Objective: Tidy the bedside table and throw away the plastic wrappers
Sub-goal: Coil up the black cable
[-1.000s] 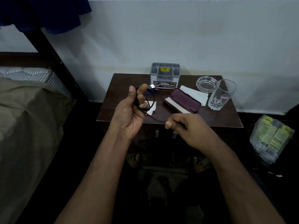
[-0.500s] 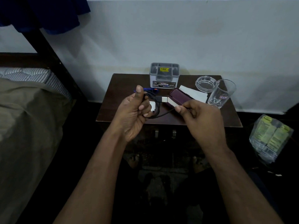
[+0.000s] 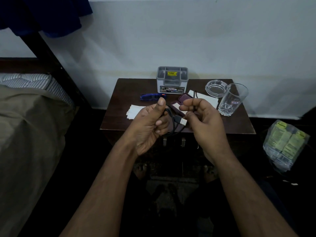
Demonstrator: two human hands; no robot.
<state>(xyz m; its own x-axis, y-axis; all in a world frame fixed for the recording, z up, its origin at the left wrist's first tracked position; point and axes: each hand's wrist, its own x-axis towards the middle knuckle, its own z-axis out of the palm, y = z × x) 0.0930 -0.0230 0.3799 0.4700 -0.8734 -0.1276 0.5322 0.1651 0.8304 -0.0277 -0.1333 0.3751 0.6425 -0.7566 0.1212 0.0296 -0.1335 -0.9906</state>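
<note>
Both hands above bench (image 3: 119, 117): left grip (image 3: 150, 124) clenches coiled cable (image 3: 172, 120); right grip (image 3: 203, 117) pinches cable's strand.

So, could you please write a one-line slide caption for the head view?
Both hands, left hand and right hand, coil a black USB cable above the cluttered bedside table.
</note>
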